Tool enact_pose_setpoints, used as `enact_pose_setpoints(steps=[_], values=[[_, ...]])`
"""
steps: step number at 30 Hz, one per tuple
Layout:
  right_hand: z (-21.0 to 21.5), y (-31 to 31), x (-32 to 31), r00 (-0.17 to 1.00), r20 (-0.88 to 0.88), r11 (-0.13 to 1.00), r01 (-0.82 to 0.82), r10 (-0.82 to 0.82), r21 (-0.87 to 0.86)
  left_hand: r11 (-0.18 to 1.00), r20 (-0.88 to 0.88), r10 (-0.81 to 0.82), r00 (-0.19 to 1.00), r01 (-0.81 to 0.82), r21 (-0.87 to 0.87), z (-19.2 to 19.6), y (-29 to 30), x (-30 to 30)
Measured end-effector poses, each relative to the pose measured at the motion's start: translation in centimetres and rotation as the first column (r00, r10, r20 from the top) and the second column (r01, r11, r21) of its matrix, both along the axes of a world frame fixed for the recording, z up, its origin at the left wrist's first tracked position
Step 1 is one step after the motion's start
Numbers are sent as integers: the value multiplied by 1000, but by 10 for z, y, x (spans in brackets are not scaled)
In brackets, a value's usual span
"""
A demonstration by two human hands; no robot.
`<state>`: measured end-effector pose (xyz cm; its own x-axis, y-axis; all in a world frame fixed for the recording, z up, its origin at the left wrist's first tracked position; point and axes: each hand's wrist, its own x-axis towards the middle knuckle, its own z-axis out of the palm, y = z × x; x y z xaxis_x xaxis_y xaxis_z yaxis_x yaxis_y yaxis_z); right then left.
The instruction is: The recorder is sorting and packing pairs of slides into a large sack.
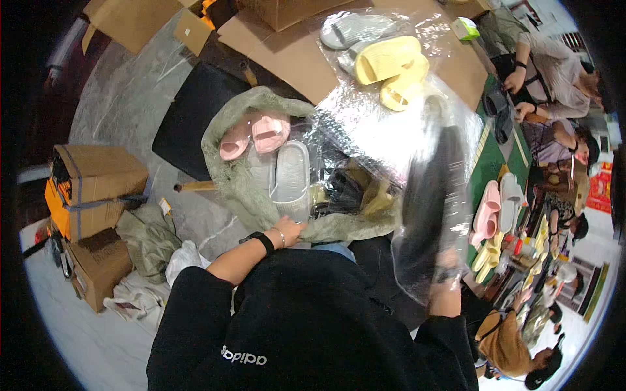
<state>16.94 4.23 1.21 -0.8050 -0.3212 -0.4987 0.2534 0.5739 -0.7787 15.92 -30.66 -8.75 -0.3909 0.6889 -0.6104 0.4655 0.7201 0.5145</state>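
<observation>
My left hand [287, 231] grips the near edge of a green mesh sack [242, 179] that holds pink slippers [255, 134], a white slipper [292, 171] and tan ones. A black wristband sits on that wrist. My right hand [447, 267] is raised at the right, closed on a clear plastic bag [391, 130] with a black slipper [424, 202] inside. The bag's film partly covers the hand.
Yellow slippers [391, 65] and a grey one [352, 29] lie on flattened cardboard [293, 58] beyond the sack. Taped cartons [98, 189] stand at the left. Other people [554, 72] sit along a green table [495, 163] at the right with more slippers.
</observation>
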Motion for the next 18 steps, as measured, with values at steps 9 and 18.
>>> enact_pose_setpoints(steps=[9,18], values=[[-106,-116,-59,932,12,929,361,-363,76,880,81,213,974,-227,416,77,-34,36],[-188,-100,-50,979,-201,738,121,20,664,822,311,153,938,-295,486,80,48,22]])
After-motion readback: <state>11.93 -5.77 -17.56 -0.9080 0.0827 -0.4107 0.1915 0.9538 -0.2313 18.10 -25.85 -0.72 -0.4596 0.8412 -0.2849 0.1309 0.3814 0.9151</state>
